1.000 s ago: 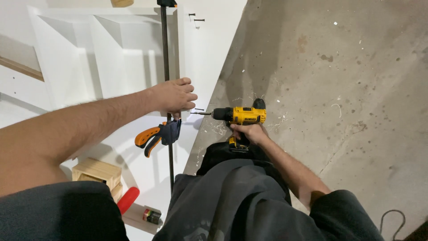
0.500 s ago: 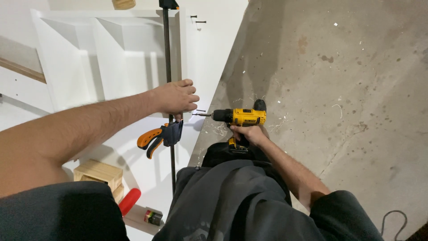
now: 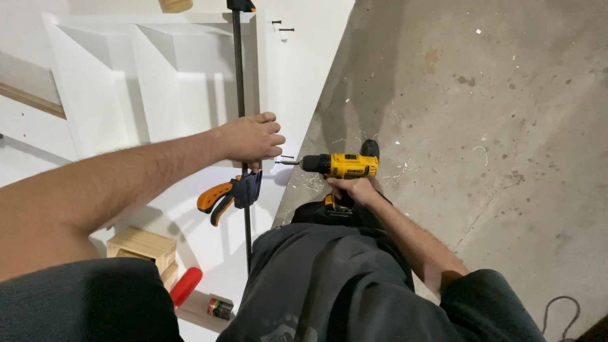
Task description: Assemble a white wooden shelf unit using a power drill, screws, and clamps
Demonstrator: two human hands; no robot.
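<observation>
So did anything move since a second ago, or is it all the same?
Almost the same. The left hand keeps gripping the white panel by the bar clamp, and the right hand keeps holding the yellow drill, its bit at the screw in the panel's edge. The wooden block and red handle lie where they were.
</observation>
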